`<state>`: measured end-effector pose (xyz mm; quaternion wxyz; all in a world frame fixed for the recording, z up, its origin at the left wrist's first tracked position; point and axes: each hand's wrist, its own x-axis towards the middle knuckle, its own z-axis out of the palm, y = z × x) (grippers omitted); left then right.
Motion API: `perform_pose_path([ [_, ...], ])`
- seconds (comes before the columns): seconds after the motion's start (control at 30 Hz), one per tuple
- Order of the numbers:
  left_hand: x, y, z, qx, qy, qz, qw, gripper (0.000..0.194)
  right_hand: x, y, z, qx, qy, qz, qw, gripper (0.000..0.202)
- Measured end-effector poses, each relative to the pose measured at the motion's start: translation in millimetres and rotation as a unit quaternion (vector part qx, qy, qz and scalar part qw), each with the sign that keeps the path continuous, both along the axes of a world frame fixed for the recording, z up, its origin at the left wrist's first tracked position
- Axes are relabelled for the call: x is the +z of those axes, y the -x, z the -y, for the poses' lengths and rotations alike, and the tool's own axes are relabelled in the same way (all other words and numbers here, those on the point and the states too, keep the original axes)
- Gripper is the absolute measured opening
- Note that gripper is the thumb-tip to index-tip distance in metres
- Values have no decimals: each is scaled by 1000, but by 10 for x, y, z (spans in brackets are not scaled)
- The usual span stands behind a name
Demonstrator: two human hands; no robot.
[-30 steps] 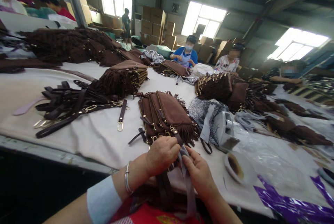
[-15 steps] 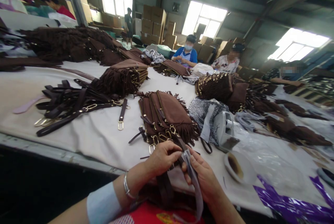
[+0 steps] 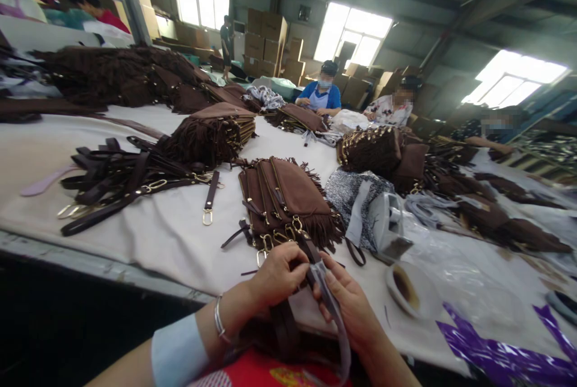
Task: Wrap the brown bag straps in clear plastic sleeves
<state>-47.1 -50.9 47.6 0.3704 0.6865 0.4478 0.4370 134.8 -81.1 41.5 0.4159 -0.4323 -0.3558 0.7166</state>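
A dark brown strap [image 3: 309, 250] runs from the gold clasps of the nearest bags down to my hands. My right hand [image 3: 349, 297] is closed round this strap and a thin greyish strip [image 3: 334, 300], which lies over the strap and hangs in a loop towards my lap. My left hand [image 3: 277, 273] is closed in a pinch right beside the strap; what its fingertips hold is hidden. Just beyond them lie several brown fringed bags [image 3: 300, 185] with gold zips, stacked leaning together. Gold rings [image 3: 267, 243] hang at their near ends.
Dark straps [image 3: 121, 176] are heaped at the left, with one short strap [image 3: 211, 198] apart. A tape roll [image 3: 403, 288], a tape dispenser [image 3: 385, 225] and purple plastic [image 3: 491, 342] lie to the right. More bags [image 3: 211, 128] and several people stand or sit farther back.
My left fingers have curled in tighter and drawn slightly left from the strip. My right hand keeps its hold on the strap and strip. A standing person in the background has turned or shifted.
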Motion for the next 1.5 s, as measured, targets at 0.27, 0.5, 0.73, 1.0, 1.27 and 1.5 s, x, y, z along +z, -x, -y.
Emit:
perform_pose_path([
  [0.27,-5,10,68,9,39,21,999,9,-6,12,27,2,-6,12,1000,67],
  [0.5,26,24,76,-62,-22,-34,997,9,19,45,45,8,-15,22,1000,71],
  [0.73,-34,-2,97,-8,167,77,983,10,-12,42,55,-8,-18,65,998,76],
  [1.0,-170,-110,44,66,319,247,913,14,43,86,55,-25,-18,113,993,80],
  [1.27,67,-16,-614,42,486,300,820,41,64,84,46,-8,-58,191,980,84],
  [1.5,-48,-144,-700,94,458,418,779,23,213,-13,151,24,-107,266,958,77],
])
